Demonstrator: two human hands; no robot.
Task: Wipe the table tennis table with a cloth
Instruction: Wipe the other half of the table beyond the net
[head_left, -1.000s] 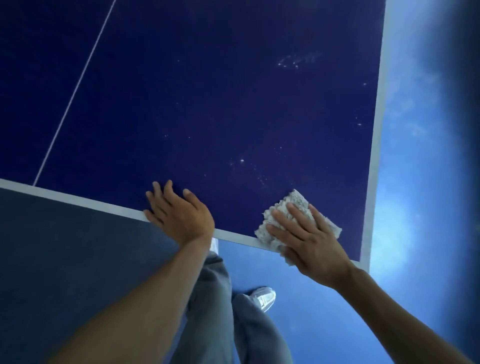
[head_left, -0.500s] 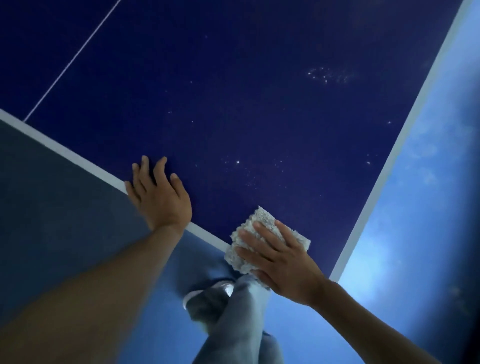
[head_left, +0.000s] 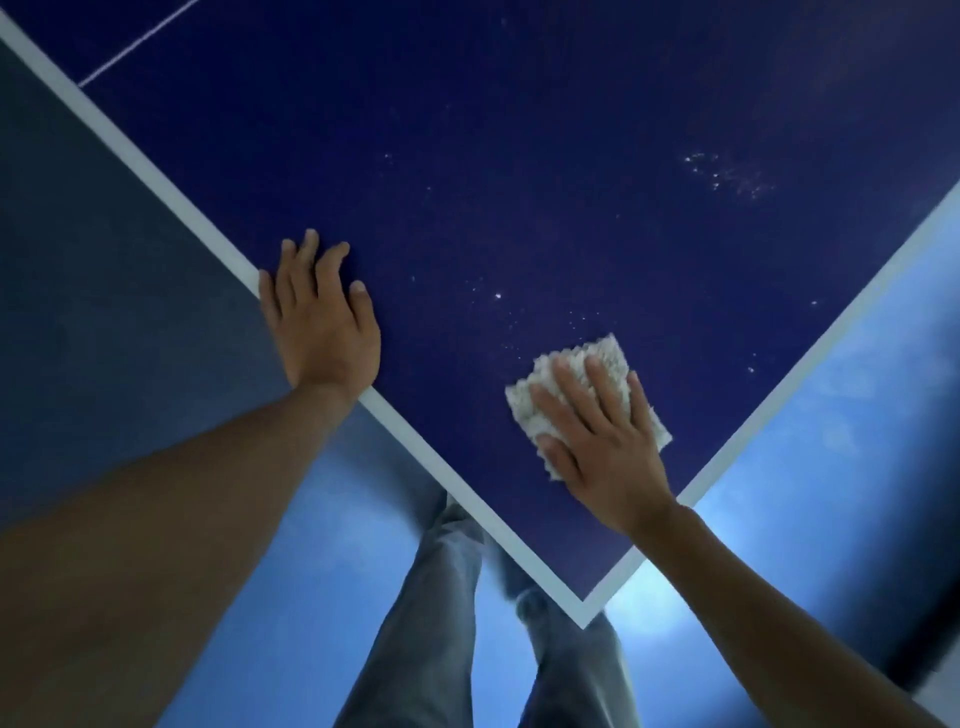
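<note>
White, nubby cloth (head_left: 605, 353) lies flat on the dark blue counter (head_left: 519, 156) by its near corner, pressed under the right hand (head_left: 597, 441), whose fingers are straight and spread. At the counter's left edge the left hand (head_left: 324, 322) rests flat, fingers loosely spread, holding nothing.

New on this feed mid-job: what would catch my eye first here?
The dark blue table tennis table fills the view, its white-edged corner pointing at the camera. The right hand presses a white cloth flat near that corner; the left hand rests on the left edge. White specks dot the surface beyond the cloth.
</note>
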